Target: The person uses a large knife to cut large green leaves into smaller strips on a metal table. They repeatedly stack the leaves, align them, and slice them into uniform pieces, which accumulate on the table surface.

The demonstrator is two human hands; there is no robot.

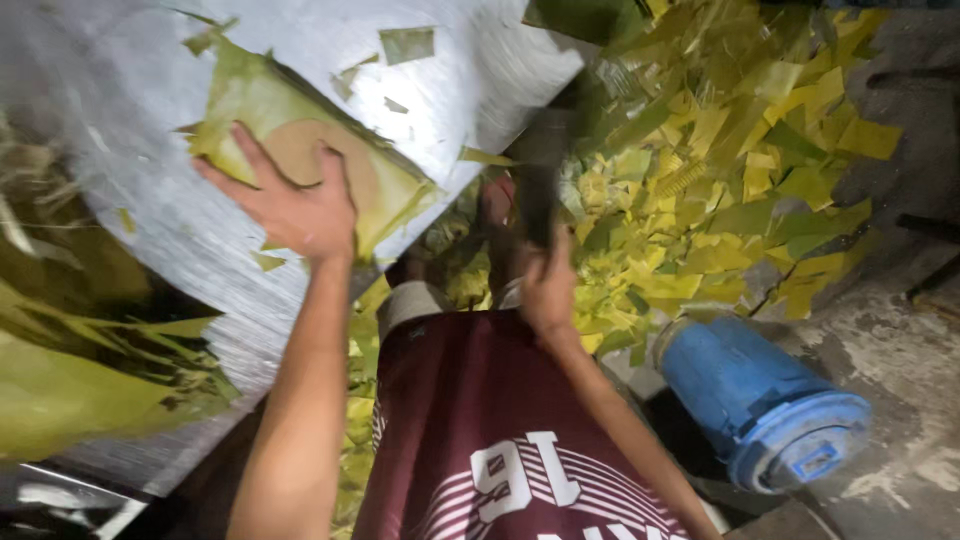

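Shirt (480, 440): maroon w/ white stripes, nearest the lens, bottom centre; my own torso seen from above.
Sheet-metal table (200, 220): largest item, scratched grey surface tilted across left half; small leaf bits scattered on it.
Scrap heap (720, 170): yellow & green leaf offcuts piled on floor, upper right, spreading down toward my legs.
Leaf pile (70, 380): uncut green leaves at lower left, on table edge.
Blue container (760, 400): plastic, lying on its side on concrete floor, lower right, just beside scrap heap.
Leaf stack (300, 130): green leaves on table, upper left-centre, w/ tan round disc (350, 165) lying on top; edges ragged.
Left hand (290, 200): fingers spread wide, palm pressed flat on disc & leaf stack, pinning both to table.
Right hand (545, 285): fist closed round dark tool (540, 190), held upright past table edge, over scrap heap; tool blurred, so kind cannot be told.
Hands, relative: well apart, lt on table, rt off it.
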